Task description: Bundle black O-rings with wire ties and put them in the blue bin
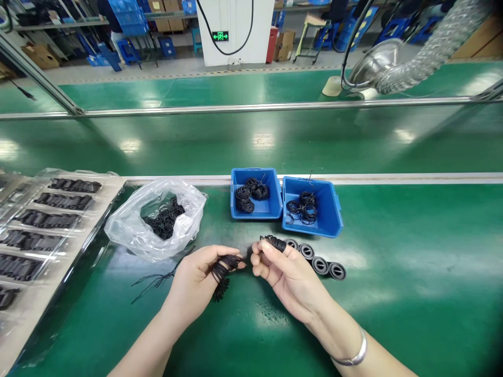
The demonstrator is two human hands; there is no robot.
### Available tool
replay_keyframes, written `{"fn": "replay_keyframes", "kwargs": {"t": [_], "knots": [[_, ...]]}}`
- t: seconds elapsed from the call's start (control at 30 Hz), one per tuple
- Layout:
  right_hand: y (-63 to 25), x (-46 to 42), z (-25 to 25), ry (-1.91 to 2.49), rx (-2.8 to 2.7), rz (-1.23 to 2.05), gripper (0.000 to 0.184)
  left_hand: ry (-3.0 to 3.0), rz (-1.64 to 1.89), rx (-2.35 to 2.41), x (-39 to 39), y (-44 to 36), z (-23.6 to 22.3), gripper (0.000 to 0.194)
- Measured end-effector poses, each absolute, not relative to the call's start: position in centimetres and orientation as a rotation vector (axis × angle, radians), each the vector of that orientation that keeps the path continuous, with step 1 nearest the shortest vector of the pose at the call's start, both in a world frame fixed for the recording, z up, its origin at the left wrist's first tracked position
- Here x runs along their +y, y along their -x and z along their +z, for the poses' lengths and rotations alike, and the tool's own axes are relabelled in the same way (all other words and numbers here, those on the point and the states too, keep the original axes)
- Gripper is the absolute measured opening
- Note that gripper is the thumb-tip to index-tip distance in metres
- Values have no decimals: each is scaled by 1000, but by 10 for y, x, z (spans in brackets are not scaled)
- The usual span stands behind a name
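Note:
My left hand (194, 280) is shut on a bunch of thin black rubber O-rings (222, 272) looped over its fingers, with some hanging below. My right hand (285, 275) pinches a small stack of similar O-rings (274, 242) between thumb and fingertips. The two hands are close together, a short gap apart. Just beyond my right hand, a row of several dark round rubber parts (314, 259) lies on the green bench (412, 293), nearly touching its fingers. Loose black strands (157, 278) trail on the bench left of my left hand.
Two blue plastic bins (255, 207) (312, 225) holding black O-rings stand ahead. A clear plastic bag (129, 230) of O-rings lies left of them. Further left is a clear tray (94, 209) of black parts. A metal rail (251, 108) crosses the bench beyond.

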State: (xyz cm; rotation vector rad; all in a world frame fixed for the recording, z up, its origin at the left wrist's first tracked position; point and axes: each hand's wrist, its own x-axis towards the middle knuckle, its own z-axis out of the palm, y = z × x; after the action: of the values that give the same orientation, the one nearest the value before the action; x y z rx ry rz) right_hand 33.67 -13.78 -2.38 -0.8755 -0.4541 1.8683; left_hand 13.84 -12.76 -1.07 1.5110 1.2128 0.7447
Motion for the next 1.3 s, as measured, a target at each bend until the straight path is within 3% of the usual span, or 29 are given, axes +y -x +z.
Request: {"fn": "replay_keyframes", "kwargs": {"t": [0.63,1.13,1.3], "knots": [[-332,-147,-30,1222,-1154,1519,22,-1869,891,1144,-129,-138,-13,25],[-332,-143,-25,1120,-887,1751,34,-1660,825,1099,-129,-138,-6,26],[-334,-140,-27,934,-504,1883,23,-1452,821,1206,-128,-136,-9,22]]}}
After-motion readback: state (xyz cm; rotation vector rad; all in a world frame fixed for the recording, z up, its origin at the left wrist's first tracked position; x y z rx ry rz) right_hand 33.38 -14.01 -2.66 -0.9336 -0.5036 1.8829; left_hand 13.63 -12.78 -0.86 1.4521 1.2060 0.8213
